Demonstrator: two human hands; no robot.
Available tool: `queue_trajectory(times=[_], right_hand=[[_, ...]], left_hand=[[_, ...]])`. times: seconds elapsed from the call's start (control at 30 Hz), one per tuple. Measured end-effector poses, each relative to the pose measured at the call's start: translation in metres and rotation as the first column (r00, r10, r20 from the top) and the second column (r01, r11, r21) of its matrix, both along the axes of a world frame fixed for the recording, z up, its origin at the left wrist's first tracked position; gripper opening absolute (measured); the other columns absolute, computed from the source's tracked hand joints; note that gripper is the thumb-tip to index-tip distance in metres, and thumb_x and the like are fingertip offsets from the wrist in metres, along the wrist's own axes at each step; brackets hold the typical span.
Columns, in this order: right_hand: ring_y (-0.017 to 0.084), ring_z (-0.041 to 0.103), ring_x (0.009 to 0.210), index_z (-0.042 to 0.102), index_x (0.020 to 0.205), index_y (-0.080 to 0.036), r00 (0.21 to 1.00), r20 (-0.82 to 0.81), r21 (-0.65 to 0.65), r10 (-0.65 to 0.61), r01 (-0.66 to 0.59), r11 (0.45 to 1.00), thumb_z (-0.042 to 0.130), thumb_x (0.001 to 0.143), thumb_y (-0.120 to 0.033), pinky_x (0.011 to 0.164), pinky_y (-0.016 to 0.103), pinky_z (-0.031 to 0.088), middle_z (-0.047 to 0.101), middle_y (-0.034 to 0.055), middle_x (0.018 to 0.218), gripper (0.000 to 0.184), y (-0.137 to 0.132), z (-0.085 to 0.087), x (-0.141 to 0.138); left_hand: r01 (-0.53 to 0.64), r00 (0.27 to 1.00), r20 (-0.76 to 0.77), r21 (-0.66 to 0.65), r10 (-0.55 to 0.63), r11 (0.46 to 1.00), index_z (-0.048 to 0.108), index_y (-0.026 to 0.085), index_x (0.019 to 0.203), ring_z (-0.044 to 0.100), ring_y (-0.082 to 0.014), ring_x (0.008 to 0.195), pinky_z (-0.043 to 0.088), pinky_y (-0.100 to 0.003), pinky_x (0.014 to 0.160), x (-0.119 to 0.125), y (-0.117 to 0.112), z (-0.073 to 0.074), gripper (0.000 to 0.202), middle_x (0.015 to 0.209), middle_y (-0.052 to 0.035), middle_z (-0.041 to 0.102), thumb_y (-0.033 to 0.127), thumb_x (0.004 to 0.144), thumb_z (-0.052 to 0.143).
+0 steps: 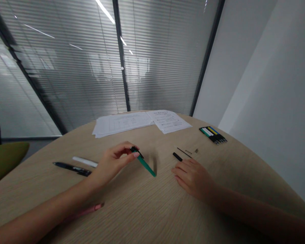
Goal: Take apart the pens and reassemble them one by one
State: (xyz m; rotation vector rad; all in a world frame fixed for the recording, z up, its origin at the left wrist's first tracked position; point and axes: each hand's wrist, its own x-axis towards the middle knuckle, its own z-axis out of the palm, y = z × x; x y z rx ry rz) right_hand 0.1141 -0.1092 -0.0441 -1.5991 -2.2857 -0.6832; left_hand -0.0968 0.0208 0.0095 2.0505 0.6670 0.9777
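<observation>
Above the middle of the table, my left hand [114, 159] pinches a green pen barrel [146, 166] by its black clip end. The barrel slants down to the right. My right hand [193, 178] lies low on the tabletop with curled fingers at a short black pen part [177, 156]; the fingers hide its near end. Just beyond these fingers lie a thin dark refill [184, 152], a small spring [188, 151] and a little pointed tip piece [196, 150].
Left of my left hand are a black pen [71, 167] and a white barrel [85, 161]. A pink pen [87, 210] lies partly behind my left forearm. Papers [124, 122] lie at the back, a row of assembled pens [213, 135] at the right. A green chair [7, 161] stands left.
</observation>
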Motion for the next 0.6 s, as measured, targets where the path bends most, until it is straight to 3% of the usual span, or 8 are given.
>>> queue_trajectory(times=[0.1, 0.2, 0.47, 0.6], right_hand=[[0.015, 0.050, 0.068, 0.059, 0.079, -0.017, 1.000, -0.004, -0.008, 0.011, -0.011, 1.000, 0.051, 0.075, -0.016, 0.063, 0.028, 0.032, 0.059, 0.0022, 0.070, 0.009, 0.000, 0.000, 0.000], [0.015, 0.051, 0.068, 0.059, 0.079, -0.017, 1.000, -0.002, -0.010, 0.017, -0.017, 1.000, 0.052, 0.073, -0.015, 0.063, 0.029, 0.032, 0.060, 0.0020, 0.072, 0.009, 0.000, 0.000, -0.001], [0.015, 0.051, 0.067, 0.059, 0.081, -0.017, 0.999, 0.012, 0.007, 0.034, -0.034, 0.999, 0.051, 0.075, -0.015, 0.062, 0.029, 0.031, 0.059, 0.0022, 0.072, 0.010, 0.000, 0.000, -0.003], [0.015, 0.051, 0.067, 0.059, 0.081, -0.017, 0.999, 0.005, -0.006, 0.040, -0.040, 0.999, 0.052, 0.073, -0.015, 0.061, 0.029, 0.032, 0.060, 0.0022, 0.071, 0.010, -0.001, -0.001, -0.003]], left_hand=[[0.056, 0.998, -0.030, 0.036, -0.055, 0.998, 0.063, 0.018, 0.071, 0.058, -0.0160, 0.070, 0.046, -0.027, 0.067, 0.000, -0.006, 0.004, 0.011, 0.072, -0.0010, 0.063, 0.027, 0.069, 0.056], [0.063, 0.998, -0.019, -0.011, -0.063, 0.998, 0.064, 0.018, 0.073, 0.060, -0.0169, 0.074, 0.047, -0.028, 0.071, 0.001, -0.013, 0.007, 0.014, 0.075, -0.0014, 0.066, 0.026, 0.072, 0.052], [-0.040, 0.992, 0.120, -0.081, 0.050, 0.996, 0.060, 0.018, 0.075, 0.062, -0.0174, 0.070, 0.050, -0.030, 0.069, 0.000, -0.021, 0.006, 0.013, 0.071, -0.0006, 0.067, 0.027, 0.071, 0.052], [0.036, 0.998, 0.055, -0.058, -0.033, 0.998, 0.061, 0.019, 0.075, 0.062, -0.0166, 0.071, 0.049, -0.028, 0.070, -0.001, -0.020, 0.001, 0.011, 0.073, -0.0002, 0.067, 0.026, 0.071, 0.053]])
